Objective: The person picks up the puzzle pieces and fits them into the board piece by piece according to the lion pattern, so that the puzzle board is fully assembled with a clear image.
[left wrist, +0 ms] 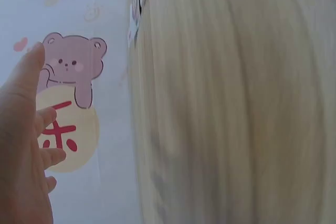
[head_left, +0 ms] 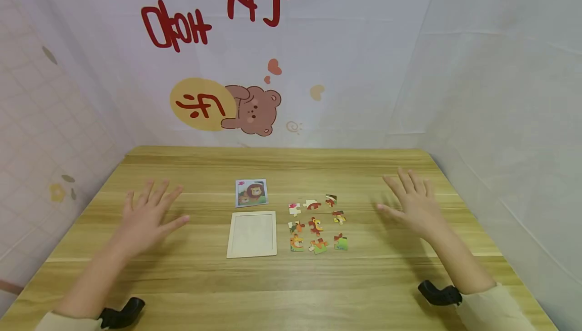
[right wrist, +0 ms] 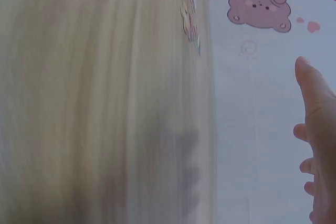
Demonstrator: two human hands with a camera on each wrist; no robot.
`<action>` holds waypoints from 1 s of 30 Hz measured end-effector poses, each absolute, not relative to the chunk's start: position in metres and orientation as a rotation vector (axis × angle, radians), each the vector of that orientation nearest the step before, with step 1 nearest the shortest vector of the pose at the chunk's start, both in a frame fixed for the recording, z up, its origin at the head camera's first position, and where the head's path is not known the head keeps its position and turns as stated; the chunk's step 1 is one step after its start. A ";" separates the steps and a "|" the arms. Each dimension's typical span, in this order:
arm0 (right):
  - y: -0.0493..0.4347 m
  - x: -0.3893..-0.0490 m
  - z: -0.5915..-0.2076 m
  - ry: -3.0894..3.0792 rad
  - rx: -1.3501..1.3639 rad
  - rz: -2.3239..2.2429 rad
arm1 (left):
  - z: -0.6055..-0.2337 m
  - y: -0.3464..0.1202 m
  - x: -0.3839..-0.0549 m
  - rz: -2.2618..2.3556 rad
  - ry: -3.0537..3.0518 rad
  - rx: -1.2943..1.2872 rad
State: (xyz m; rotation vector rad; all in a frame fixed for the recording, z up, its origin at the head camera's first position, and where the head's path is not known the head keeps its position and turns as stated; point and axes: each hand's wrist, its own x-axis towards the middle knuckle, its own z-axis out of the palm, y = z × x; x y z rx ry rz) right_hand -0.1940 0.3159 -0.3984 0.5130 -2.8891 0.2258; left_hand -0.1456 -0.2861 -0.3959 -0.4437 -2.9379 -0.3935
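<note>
Nine puzzle pieces [head_left: 314, 226] lay on the table [head_left: 291, 295] in three loose rows, just right of a shallow frame [head_left: 252, 235]. A picture card [head_left: 252, 193] lay just behind the frame. The person's left hand [head_left: 147, 217] hovered left of both; the right hand [head_left: 414, 204], right of the pieces. A wall cloth [head_left: 354, 43] hung behind the table.

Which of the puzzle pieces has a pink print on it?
The far left corner piece, closest to the lion picture card: among the nine, it alone shows pink.

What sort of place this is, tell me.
Probably a screened-off play corner: a pale, creased backdrop printed with a cartoon bear rises behind a wood-grain table bearing loose jigsaw pieces.
</note>
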 end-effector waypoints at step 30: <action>0.194 -0.194 -0.430 -2.636 0.798 0.744 | -0.454 -0.220 -0.155 -0.999 -2.902 -0.674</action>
